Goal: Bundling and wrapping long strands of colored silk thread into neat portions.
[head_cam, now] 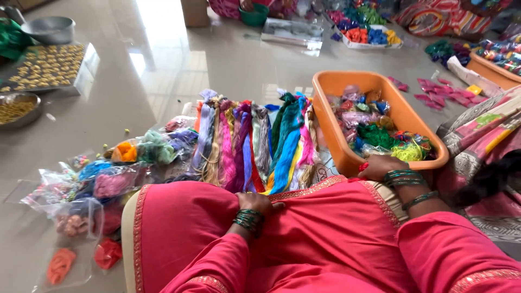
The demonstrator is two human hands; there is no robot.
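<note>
Person seated on the floor among coloured threads.
Left hand (pixel 255 203) rests flat on the knee, fingers loose and empty; right hand (pixel 381 167) touches the orange tub's (pixel 331 130) near edge, fingers curled, grip unclear, beside thread skeins (pixel 255 144).

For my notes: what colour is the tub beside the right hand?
Orange; the tub shows best in the head view, beside the right hand.

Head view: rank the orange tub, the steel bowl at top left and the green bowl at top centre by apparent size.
1. orange tub, clearly largest.
2. steel bowl.
3. green bowl, smallest, partly cut off.
Both bowls lie farther from the camera, so true sizes are unsure.
</note>
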